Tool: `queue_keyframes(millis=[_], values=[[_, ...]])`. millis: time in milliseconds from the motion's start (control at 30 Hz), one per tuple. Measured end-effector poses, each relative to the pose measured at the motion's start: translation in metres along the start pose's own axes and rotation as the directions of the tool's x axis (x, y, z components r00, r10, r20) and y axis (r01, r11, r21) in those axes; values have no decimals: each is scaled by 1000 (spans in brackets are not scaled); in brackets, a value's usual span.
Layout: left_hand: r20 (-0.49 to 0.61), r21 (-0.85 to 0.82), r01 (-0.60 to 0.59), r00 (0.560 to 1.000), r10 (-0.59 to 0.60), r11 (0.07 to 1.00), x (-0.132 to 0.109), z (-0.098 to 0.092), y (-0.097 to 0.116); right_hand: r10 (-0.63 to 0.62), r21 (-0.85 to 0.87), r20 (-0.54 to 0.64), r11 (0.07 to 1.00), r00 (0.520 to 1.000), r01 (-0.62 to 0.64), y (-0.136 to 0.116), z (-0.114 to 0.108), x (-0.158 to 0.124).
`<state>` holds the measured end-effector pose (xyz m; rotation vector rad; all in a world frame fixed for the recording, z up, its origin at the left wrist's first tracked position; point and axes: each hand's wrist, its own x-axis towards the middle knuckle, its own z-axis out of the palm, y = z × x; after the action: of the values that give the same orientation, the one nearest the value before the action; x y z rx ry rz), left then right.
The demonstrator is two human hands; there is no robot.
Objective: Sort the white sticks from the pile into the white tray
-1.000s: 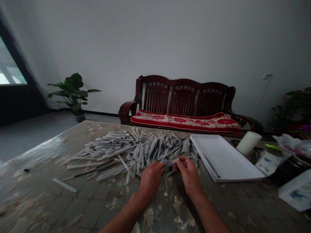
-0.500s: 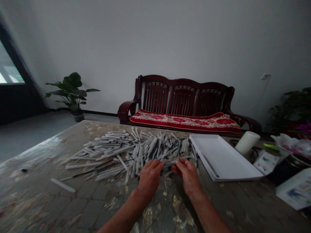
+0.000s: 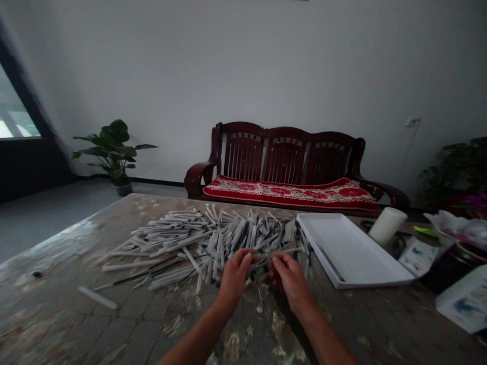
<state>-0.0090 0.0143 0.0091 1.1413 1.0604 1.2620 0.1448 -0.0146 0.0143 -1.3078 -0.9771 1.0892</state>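
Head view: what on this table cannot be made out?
Left hand and right hand: their fingers hide anything held.
Pile of white plastic tubes with thin black rods: rods too small and tangled to follow.
Printed white paper card: cut off by the right edge, print blurred.

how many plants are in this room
2. One potted leafy plant stands on the floor by the wall, left of the dark wooden bench. The other leafy plant is at the right edge of the view, its base hidden; more may be out of view.
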Motion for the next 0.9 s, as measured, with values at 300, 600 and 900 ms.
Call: queue_keyframes(millis=[300,600,900], values=[[53,-364,144,990,-134,920,-4,5,6,-219,-244,214,932,952,269,-1,14,-7],[92,-349,174,984,-151,921,-8,13,3,-160,-259,227,941,961,218,-7,22,-12],[-99,19,-68,993,70,998,-6,-2,3,33,-560,36,828,999,-8,-62,-57,28]])
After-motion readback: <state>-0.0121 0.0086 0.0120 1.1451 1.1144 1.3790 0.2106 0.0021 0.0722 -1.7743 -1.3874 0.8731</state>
